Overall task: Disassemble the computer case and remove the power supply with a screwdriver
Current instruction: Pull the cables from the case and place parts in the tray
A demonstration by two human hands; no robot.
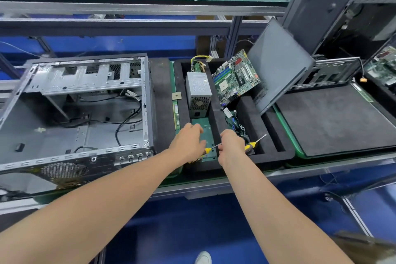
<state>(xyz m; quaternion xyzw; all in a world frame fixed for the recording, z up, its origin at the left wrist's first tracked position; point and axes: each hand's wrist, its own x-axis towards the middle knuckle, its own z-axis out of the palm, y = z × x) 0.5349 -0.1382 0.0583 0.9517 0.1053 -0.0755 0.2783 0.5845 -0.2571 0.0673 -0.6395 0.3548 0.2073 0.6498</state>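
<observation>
The open computer case [81,113] lies on its side at the left, with loose black cables inside. The grey power supply [198,94] stands in a slot of the black foam tray [276,152], apart from the case. My left hand [188,142] curls over the handle end of a yellow-and-black screwdriver [211,148] above the tray's near end. My right hand [230,147] grips the handle of a second yellow screwdriver [255,143], whose shaft points up and right. Both handles are partly hidden by my fingers.
A green motherboard [235,79] leans in the tray beside the power supply. The grey side panel [280,66] rests tilted against it. Cables [235,122] fill the right-hand slot. A dark mat [334,122] lies to the right, and another case [347,15] stands at the far right.
</observation>
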